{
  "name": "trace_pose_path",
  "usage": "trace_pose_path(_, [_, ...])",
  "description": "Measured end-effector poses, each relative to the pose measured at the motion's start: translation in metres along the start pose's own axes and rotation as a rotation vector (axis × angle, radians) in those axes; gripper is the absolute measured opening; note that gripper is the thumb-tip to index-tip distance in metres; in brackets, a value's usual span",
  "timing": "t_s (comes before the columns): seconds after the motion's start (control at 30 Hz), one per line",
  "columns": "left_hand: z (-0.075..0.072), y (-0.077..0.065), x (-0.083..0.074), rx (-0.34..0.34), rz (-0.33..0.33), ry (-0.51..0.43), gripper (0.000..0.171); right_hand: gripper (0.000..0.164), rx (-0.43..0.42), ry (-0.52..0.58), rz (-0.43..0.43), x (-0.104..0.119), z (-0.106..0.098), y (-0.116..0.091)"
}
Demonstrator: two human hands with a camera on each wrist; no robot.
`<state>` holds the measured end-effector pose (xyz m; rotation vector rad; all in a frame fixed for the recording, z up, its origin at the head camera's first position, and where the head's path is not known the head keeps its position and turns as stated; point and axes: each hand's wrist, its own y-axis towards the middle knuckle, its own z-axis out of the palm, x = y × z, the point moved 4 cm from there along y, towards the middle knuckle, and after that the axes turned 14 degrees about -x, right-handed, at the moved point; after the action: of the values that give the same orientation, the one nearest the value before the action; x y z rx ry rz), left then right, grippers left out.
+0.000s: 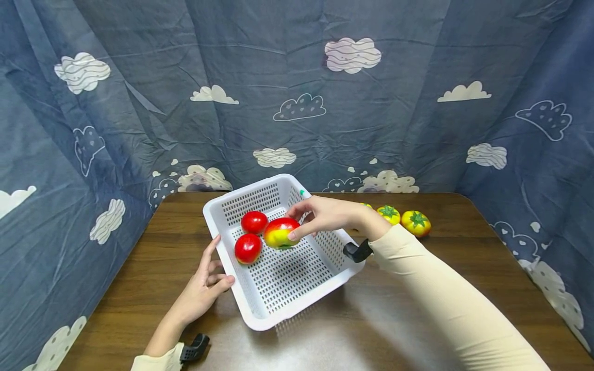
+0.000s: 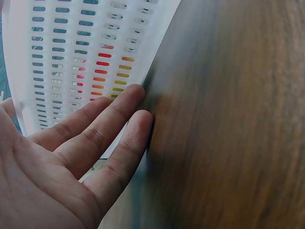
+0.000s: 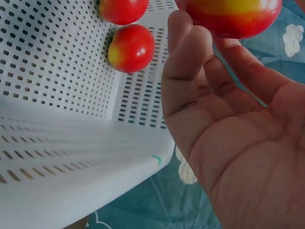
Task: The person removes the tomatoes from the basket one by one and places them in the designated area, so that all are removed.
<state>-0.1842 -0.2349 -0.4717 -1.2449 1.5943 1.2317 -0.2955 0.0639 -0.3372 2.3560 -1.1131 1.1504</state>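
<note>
My right hand (image 1: 325, 214) pinches a shiny red-and-yellow tomato (image 1: 278, 234) between thumb and fingers, over the inside of a white perforated basket (image 1: 297, 310). Its green leafy end faces down toward me. In the right wrist view this tomato (image 3: 233, 16) shows at the top, at the fingertips. Two more tomatoes, one farther back (image 1: 254, 222) and one nearer (image 1: 248, 249), lie on the basket floor by its left wall. My left hand (image 1: 201, 288) touches the basket's left side, thumb and index finger at the rim, the other fingers (image 2: 95, 136) extended along the outer wall.
Several yellow-and-red tomatoes with green leaf tops, one of them at the right end (image 1: 416, 223), stand on the brown wooden table (image 1: 455, 273) behind my right forearm, which partly hides them. A blue cloud-patterned curtain (image 1: 260, 67) hangs behind and at both sides.
</note>
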Motion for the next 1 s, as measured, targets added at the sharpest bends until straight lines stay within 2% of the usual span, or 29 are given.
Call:
trace_pose_path(0.2, [0.000,0.001,0.000,0.002,-0.001,-0.001,0.096,0.049,-0.056,0.002,-0.016,-0.007,-0.008,-0.006])
trace_pose_path(0.47, [0.001,0.000,0.000,0.006,-0.009,-0.004,0.097,0.048,-0.107,0.051,0.016,-0.016,-0.017,-0.014])
trace_pose_path(0.67, [0.001,0.000,0.000,0.006,-0.013,-0.003,0.097,0.046,-0.148,0.119,0.047,-0.025,-0.024,-0.019])
trace_pose_path(1.0, [0.001,0.001,0.001,0.006,-0.007,-0.008,0.096,0.046,-0.184,0.212,0.016,-0.031,-0.035,-0.030])
